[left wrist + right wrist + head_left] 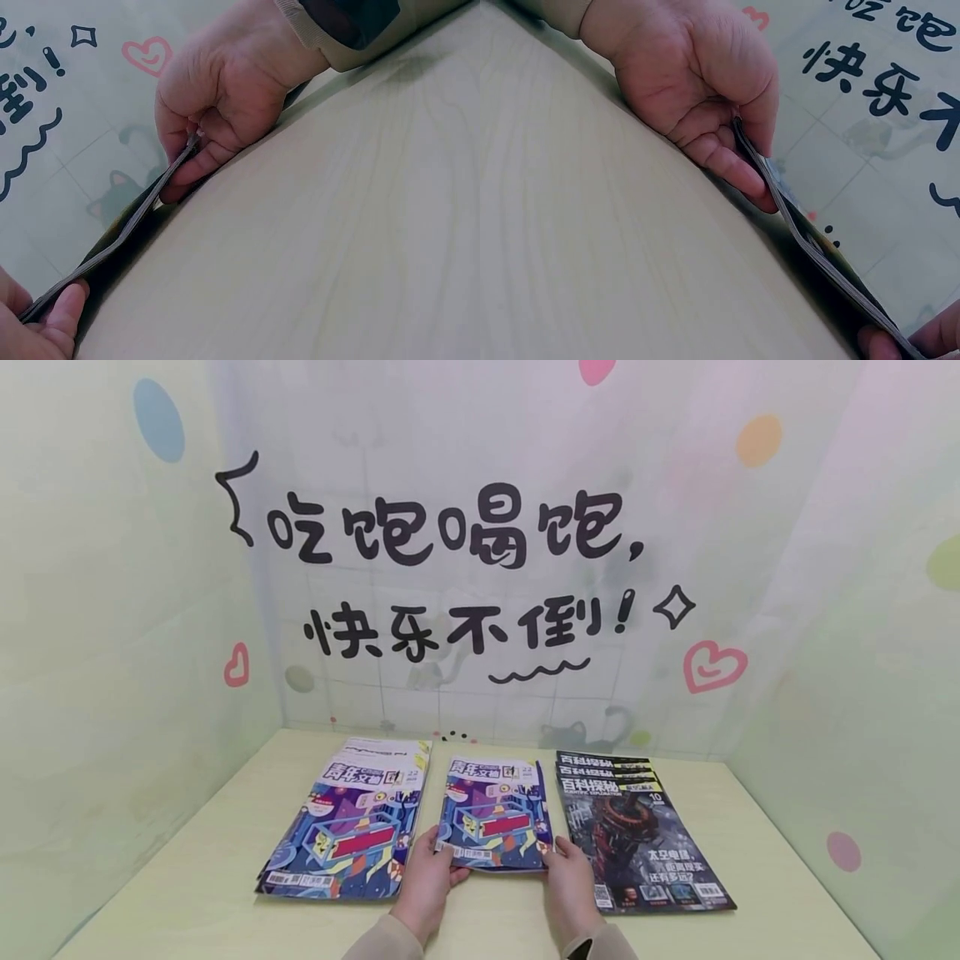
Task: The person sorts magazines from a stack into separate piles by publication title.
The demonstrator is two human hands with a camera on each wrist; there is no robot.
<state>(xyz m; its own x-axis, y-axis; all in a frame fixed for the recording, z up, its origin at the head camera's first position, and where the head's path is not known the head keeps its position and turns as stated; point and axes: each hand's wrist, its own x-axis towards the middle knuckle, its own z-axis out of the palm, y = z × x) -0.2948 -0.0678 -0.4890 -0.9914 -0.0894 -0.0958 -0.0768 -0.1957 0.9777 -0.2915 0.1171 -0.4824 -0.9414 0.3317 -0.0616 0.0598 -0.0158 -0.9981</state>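
A purple magazine with a colorful illustrated cover is in the middle, its near edge slightly above the table. My left hand grips its near left corner, thumb on top and fingers beneath. At the near right corner, my right hand pinches it the same way. Seen edge-on in the left wrist view, the magazine bends a little between my right hand and my left hand. The right wrist view shows its thin pages between the curled fingers of my left hand and my right hand.
To the left lies a stack of similar purple magazines, slightly fanned. On the right is a fanned stack of dark science magazines. Both rest on the pale wooden table. A printed cloth wall encloses the back and sides.
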